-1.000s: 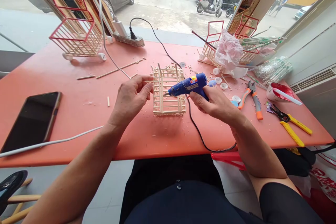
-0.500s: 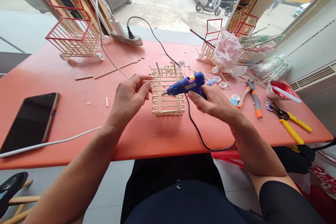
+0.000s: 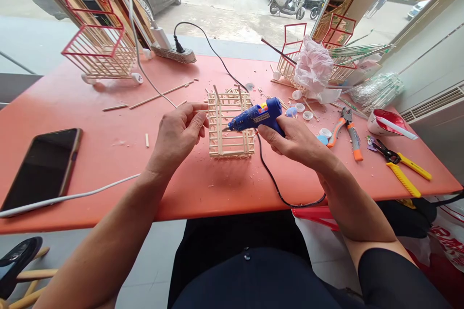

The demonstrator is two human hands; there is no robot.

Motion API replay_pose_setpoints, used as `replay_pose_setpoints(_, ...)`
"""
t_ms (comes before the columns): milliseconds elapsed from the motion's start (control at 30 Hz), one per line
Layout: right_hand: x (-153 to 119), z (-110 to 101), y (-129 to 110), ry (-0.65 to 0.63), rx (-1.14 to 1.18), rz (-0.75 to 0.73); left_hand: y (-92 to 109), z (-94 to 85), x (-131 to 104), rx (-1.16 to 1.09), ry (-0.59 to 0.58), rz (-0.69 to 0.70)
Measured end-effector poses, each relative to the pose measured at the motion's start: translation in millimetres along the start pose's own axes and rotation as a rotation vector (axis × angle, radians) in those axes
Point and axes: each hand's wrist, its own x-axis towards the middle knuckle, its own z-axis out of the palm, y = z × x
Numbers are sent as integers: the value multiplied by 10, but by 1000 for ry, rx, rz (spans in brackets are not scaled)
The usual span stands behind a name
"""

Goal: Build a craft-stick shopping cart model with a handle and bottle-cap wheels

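Wrapped around the handle of a blue glue gun (image 3: pixel 255 117), the right hand (image 3: pixel 295 141) holds it sideways, nozzle pointing left at a slatted frame (image 3: pixel 219 142). Pale, thin wooden sticks form this open, boxy lattice, two short ends jutting from its far side; it sits on the table between the hands. Scuffed blue plastic covers the gun, with a small label along its side. The left hand (image 3: pixel 179 130), fingers curled, pinches a slender stick (image 3: pixel 203 111) at the frame's left edge. Both forearms angle inward, and a black cord (image 3: pixel 270 181) curves below the gun over the smooth orange-pink table (image 3: pixel 181 198).
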Motion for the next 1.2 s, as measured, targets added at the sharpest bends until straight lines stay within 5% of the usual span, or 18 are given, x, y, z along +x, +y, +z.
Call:
replay_pose_setpoints(400, -106, -247, -33, 99, -34, -22, 27, 4, -5, 10, -7, -9)
replay_pose_setpoints(667, -251, -388, -305, 135, -438, -57, 17, -27, 3, 30, 2, -11)
replay_pose_setpoints(900, -196, -406, -597, 38, -710, 5, 32, -136, 20, -54, 59, 2)
replay_pose_setpoints(1200, -41, -379, -774, -68, -813, -99, 60, -188, -2, -92, 53, 69)
